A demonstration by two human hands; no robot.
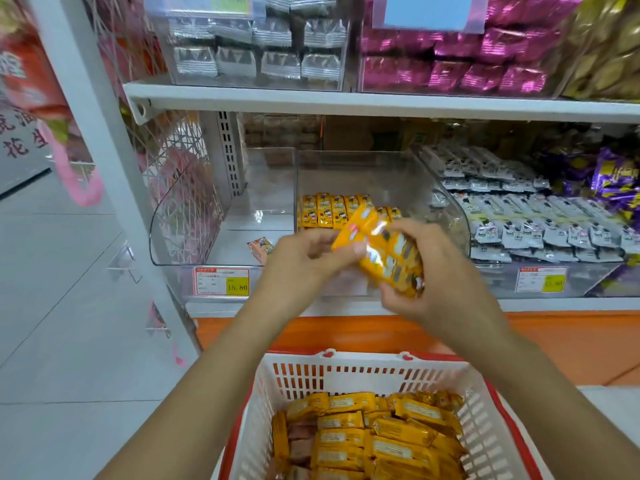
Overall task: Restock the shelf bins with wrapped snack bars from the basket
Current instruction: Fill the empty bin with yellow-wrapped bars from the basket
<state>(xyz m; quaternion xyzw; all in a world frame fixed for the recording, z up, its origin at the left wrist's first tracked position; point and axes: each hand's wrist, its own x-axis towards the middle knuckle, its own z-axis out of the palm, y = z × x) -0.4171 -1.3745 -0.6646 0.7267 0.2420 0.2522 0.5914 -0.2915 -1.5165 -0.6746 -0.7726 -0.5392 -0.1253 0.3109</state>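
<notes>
Right now, L to R: the left clear bin (pixel 194 216) holds just one pinkish packet (pixel 261 245), near its front right corner. The left hand (pixel 304 258) pinches the upper-left end of a bundle of yellow snack bars (pixel 384 251), fingers curled on it. The right hand (pixel 433 271) wraps the bundle's lower-right end, so both hands are clamped on the same bundle and neither is free.

Key relation: the bundle hangs over the shelf's front edge, and the middle bin (pixel 353 174) lies straight ahead, just beyond the hands. The bundle's long axis slants from upper left to lower right. The row of yellow bars (pixel 332 209) already in that bin stands upright along the back, toward the back left corner. Bare bin floor shows in front of that row, I think enough for the bundle, tho it prob needs squaring up first.

The bars look glossy, w/ dark-and-white print; they're blurred, so no count. Further right sits a bin of white bars (pixel 519 220). Below the hands, the basket (pixel 363 358) has plenty more yellow bars (pixel 374 434).
</notes>
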